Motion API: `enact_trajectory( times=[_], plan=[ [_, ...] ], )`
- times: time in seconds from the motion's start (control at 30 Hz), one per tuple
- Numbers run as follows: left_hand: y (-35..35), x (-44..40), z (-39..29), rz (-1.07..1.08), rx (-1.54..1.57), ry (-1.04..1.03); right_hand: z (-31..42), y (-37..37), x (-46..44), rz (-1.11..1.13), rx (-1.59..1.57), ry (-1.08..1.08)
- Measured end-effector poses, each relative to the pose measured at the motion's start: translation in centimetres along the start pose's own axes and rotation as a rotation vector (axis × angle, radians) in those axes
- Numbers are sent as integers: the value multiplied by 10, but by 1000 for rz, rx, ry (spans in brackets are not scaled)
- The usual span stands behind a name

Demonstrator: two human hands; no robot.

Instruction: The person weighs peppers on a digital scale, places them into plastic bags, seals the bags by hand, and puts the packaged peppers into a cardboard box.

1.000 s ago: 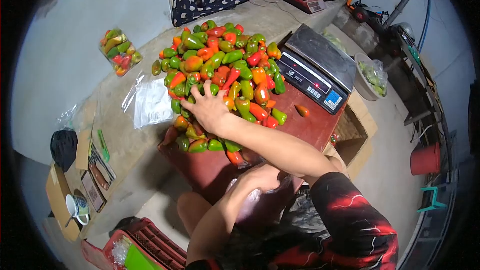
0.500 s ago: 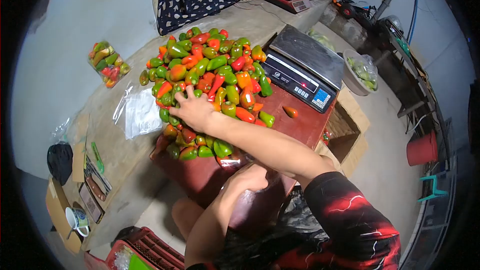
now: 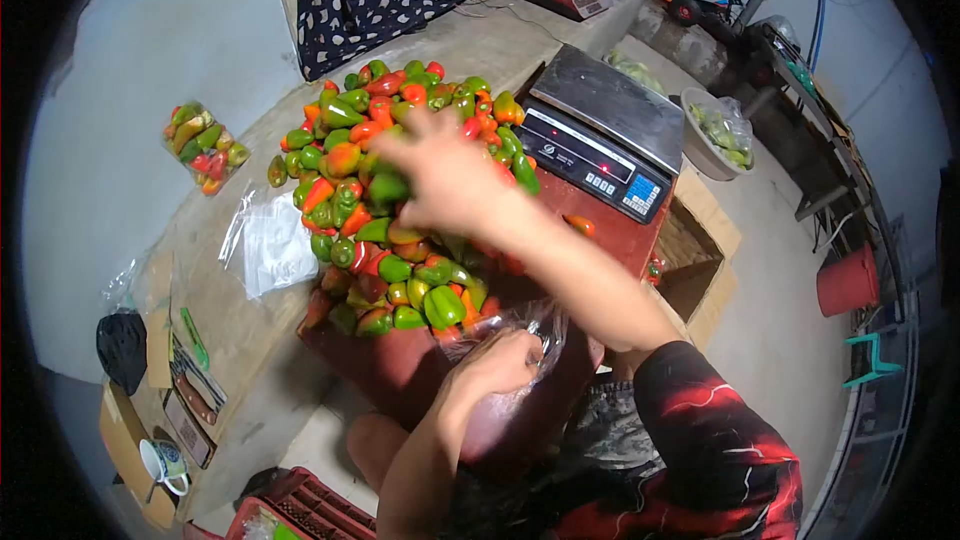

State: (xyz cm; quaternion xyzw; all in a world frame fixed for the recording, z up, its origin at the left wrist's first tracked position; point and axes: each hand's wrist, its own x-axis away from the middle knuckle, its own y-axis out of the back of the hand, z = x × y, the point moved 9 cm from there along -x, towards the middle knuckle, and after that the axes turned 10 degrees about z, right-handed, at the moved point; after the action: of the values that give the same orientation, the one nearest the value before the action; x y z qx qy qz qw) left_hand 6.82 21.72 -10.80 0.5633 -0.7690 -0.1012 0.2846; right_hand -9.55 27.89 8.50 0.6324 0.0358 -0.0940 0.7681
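Observation:
A large heap of red, green and orange peppers [image 3: 343, 158] covers the far left part of the red table [image 3: 390, 360]. Above the middle of the heap is my right hand [image 3: 445, 175], blurred, with its fingers spread; a green pepper lies just under or beside its fingers. My left hand [image 3: 505, 360], closed, grips a clear plastic bag [image 3: 545, 335] at the table's near edge, below the heap. A digital scale [image 3: 600, 140] stands to the right of the heap. One loose pepper [image 3: 579, 226] lies between the scale and my right forearm.
A filled bag of peppers [image 3: 205, 147] and flat plastic bags [image 3: 272, 245] lie on the left ledge. An open cardboard box [image 3: 700, 255] is right of the table. At the lower left are knives, a cup [image 3: 163, 465] and a red crate [image 3: 305, 505].
My right hand has lifted from the heap's left side and moved right over its middle. More peppers show at the heap's near edge, and the clear bag by my left hand is more spread out.

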Motion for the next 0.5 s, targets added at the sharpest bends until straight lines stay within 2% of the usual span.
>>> enact_trajectory(
  times=[0.07,0.13,0.2,0.23,0.27,0.3,0.43,0.5],
  plan=[
    [2,1,0,11,-21,21,-84,29,9,-154,-84,-144],
    [1,1,-1,26,-17,37,-189,38,22,-246,10,-312],
    [0,0,1,35,-11,55,-284,40,48,-223,34,-525],
    [-3,-1,1,48,-3,53,-331,37,59,-227,39,-559],
    [-4,-3,1,63,5,49,-373,35,70,-152,39,-656],
    [-2,-3,-2,94,-13,79,-394,39,85,-149,7,-752],
    [-8,-11,11,88,-22,46,-448,32,103,-119,-39,-801],
    [-12,-13,17,106,-2,51,-446,14,108,111,79,-944]
  ],
)
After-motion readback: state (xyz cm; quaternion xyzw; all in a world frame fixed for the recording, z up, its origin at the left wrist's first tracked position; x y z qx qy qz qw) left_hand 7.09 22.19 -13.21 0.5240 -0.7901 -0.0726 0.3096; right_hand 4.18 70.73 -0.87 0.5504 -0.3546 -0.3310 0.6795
